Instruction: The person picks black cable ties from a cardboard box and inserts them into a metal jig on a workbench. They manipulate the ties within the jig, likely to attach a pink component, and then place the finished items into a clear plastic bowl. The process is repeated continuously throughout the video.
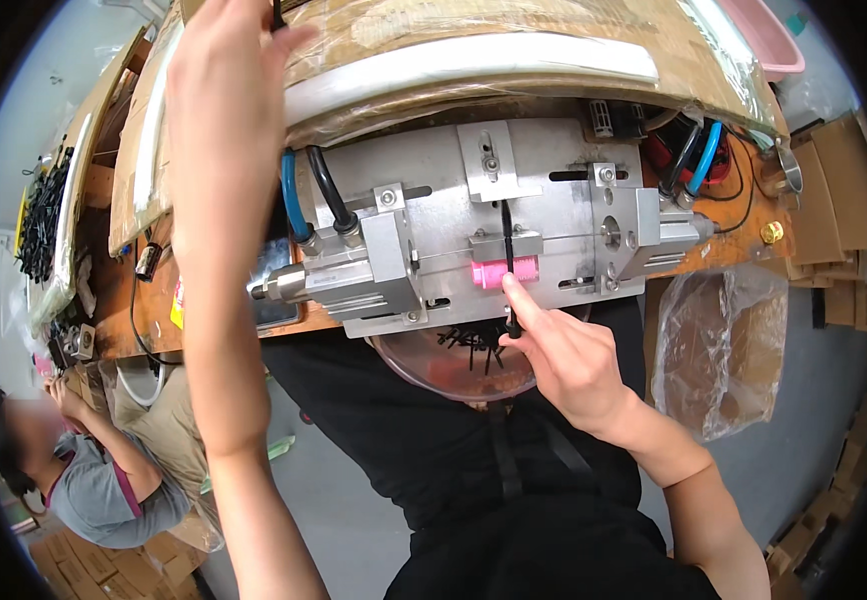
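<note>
My right hand [574, 365] pinches the lower end of a thin black rod [509, 235], index finger stretched along it. The rod lies across a pink cylindrical piece [491, 274] and a small metal block [524, 243], its far end at an upright metal bracket [490, 160]. These parts sit on a flat metal fixture plate [434, 160] with a pneumatic cylinder [354, 285] at the left and another cylinder [659, 235] at the right. My left hand [229, 70], blurred and cut by the upper edge, is raised over cardboard, with a thin black piece [277, 15] at its fingers.
Below the plate, a clear bowl [414, 370] holds black rods. Plastic-wrapped cardboard [374, 110] spans the back. Blue and black hoses [294, 200] rise from the cylinders. A plastic-lined box [719, 350] stands right; a seated person [114, 470] works at left near a pile of black rods [44, 215].
</note>
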`<action>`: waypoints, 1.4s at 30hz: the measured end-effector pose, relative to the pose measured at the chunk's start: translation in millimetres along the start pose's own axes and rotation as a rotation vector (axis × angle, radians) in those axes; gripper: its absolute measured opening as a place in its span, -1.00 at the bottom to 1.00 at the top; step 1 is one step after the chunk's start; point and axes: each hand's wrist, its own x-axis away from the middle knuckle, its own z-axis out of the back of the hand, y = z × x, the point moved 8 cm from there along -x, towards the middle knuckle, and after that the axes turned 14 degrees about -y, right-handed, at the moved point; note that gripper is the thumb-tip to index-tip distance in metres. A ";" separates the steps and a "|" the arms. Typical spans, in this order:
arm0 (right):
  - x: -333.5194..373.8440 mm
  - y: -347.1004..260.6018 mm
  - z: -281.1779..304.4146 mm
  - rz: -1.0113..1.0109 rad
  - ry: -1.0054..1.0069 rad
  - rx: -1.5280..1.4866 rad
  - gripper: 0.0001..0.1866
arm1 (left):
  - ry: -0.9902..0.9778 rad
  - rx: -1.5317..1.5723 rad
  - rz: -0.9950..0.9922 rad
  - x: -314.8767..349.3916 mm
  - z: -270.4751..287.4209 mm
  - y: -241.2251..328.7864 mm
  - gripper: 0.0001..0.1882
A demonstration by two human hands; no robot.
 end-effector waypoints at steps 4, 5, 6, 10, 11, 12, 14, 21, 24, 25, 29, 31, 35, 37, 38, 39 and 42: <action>-4.6 -7.3 14.0 -0.058 -0.040 0.009 -0.26 | 0.012 0.053 -0.210 92.0 4.8 58.5 -0.23; -3.6 -8.6 20.2 -0.060 -0.021 -0.008 -0.26 | -0.085 0.106 -0.185 114.9 -0.9 71.6 -0.25; 0.4 -7.6 26.8 -0.073 0.001 -0.018 -0.25 | -0.182 0.169 -0.169 134.3 -11.7 84.6 -0.26; 18.0 1.1 41.3 -0.203 0.041 -0.059 -0.34 | -0.352 0.147 -0.154 172.3 -48.6 115.7 -0.40; 20.6 2.2 42.7 -0.226 0.060 -0.081 -0.39 | -0.388 0.158 -0.147 174.2 -55.0 118.2 -0.37; 22.5 2.7 43.7 -0.241 0.066 -0.095 -0.39 | -0.406 0.176 -0.115 173.3 -59.6 119.6 -0.33; 26.3 3.3 44.8 -0.269 0.076 -0.125 -0.40 | -0.443 0.209 -0.049 172.4 -68.4 119.8 -0.26; 38.1 5.1 25.3 -0.256 0.060 -0.206 -0.48 | -0.444 0.162 -0.084 176.4 -75.5 122.5 -0.21; 51.7 19.5 -41.9 -0.230 -0.244 0.013 -0.70 | -0.466 0.169 -0.049 173.5 -63.4 122.3 -0.19; 62.6 28.6 -70.3 -0.222 -0.344 0.063 -0.71 | -0.498 0.173 -0.049 172.2 -57.6 123.2 -0.19; 118.2 56.6 -190.2 -0.006 -0.610 0.279 -0.52 | -0.371 0.328 -0.065 158.5 -19.9 111.1 -0.19; 132.4 53.8 -200.3 -0.068 -0.805 0.246 -0.45 | -0.363 0.344 -0.084 143.1 -9.2 101.6 -0.22; 137.6 47.1 -187.4 -0.069 -0.804 0.076 -0.44 | -0.257 0.319 -0.117 91.9 16.3 76.5 -0.33; 115.5 33.4 -143.9 0.009 -0.846 -0.124 -0.48 | -0.205 0.339 -0.158 56.8 13.7 65.3 -0.37; 94.8 19.0 -101.9 0.139 -0.758 -0.248 -0.52 | -0.144 0.307 -0.225 38.5 15.1 63.1 -0.36; 64.3 10.8 -51.1 0.184 -0.693 -0.353 -0.59 | -0.097 0.276 -0.266 20.1 12.6 66.9 -0.37; -35.6 17.4 108.8 0.168 -0.383 -0.355 -0.77 | 0.021 0.256 -0.416 -30.7 4.7 89.9 -0.41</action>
